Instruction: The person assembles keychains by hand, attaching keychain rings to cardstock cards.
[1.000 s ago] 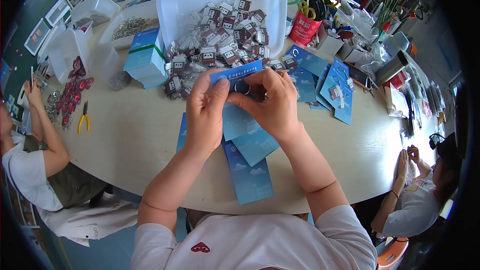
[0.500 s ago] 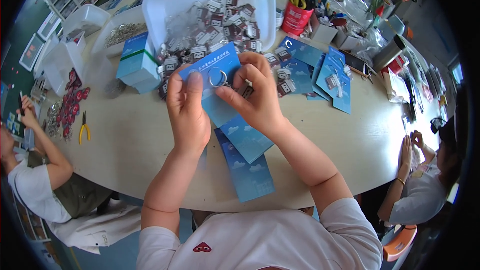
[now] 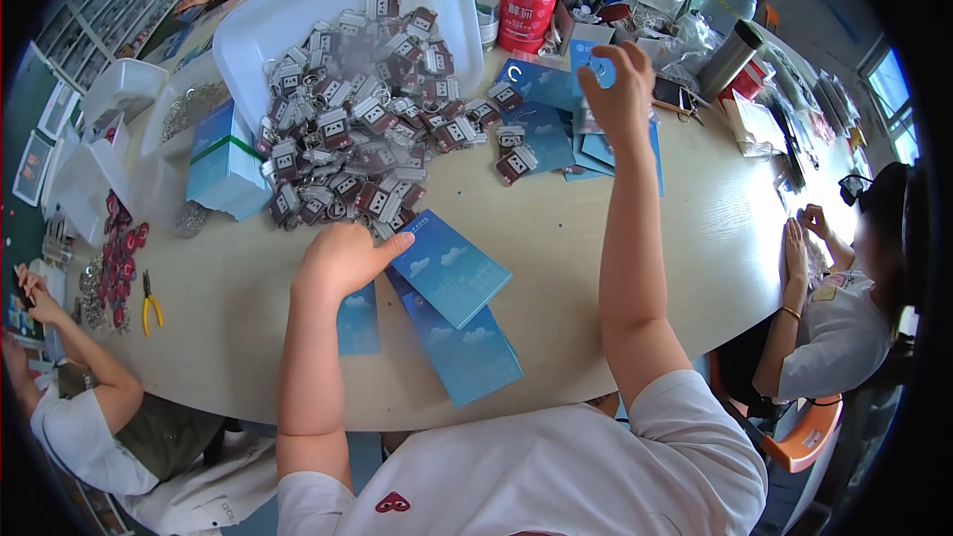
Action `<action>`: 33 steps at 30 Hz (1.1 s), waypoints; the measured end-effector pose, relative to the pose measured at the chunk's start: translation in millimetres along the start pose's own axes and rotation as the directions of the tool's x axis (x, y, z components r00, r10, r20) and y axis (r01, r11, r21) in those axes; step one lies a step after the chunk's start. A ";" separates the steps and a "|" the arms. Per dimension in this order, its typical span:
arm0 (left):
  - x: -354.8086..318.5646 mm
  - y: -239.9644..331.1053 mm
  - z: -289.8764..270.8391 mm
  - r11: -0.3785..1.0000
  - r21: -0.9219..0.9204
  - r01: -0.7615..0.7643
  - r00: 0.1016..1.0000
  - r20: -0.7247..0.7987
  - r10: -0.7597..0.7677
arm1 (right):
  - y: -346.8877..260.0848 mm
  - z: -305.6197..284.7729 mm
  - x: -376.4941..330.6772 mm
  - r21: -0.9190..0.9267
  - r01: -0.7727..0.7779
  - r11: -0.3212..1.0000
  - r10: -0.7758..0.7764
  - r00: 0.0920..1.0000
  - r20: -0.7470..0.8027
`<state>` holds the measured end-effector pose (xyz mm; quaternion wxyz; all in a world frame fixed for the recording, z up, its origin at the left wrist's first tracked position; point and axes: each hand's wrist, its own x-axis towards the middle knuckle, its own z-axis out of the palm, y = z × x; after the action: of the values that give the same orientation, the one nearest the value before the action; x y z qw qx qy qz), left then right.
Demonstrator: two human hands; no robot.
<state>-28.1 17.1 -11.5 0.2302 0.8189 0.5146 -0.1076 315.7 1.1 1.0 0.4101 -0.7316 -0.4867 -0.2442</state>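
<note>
My left hand [image 3: 342, 260] is closed at the upper corner of a blue card [image 3: 455, 273] with white clouds. Its thumb lies on the card, and its other fingers are mostly hidden. More blue cards [image 3: 465, 349] lie beneath, fanned toward me. Farther off to the right, my right hand [image 3: 620, 94] is open, thumb and fingers apart, over overlapping blue cards. Just by its thumb shows a card bearing a metal ring [image 3: 598, 67]. Between the hands, a big heap of brown-and-white keychains [image 3: 372, 119] spills from a white tub [image 3: 243, 50].
At left stand a banded card stack [image 3: 223, 164], clear bins [image 3: 129, 94], red charms [image 3: 121, 253] and yellow-handled pliers [image 3: 149, 303]. A red scissors cup [image 3: 526, 22] and steel thermos [image 3: 730, 58] stand at the back right. Other people sit left, right and across.
My right hand has carried the ringed card from between my hands to the right-hand pile and opened. My left hand has come down to the cards before me. The view has shifted.
</note>
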 end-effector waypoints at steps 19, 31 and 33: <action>18.9 -0.7 8.0 0.861 -0.498 -0.098 0.995 -0.058 0.079 | 38.8 3.3 -56.9 0.054 0.101 0.993 -0.111 0.742 0.662; 31.4 -6.7 22.1 0.513 -0.839 -0.181 0.983 -0.139 0.119 | 28.4 2.9 -74.1 -0.116 0.026 0.993 0.029 0.893 0.449; 32.0 -6.0 23.9 0.530 -0.821 -0.211 0.977 -0.190 0.095 | 31.2 2.9 -72.3 -0.105 0.029 0.994 0.027 0.866 0.500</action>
<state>-17.7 33.1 -47.2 0.5692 0.6567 0.4425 0.2214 314.6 -39.4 -66.6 0.2293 -0.7909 -0.5627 -0.0726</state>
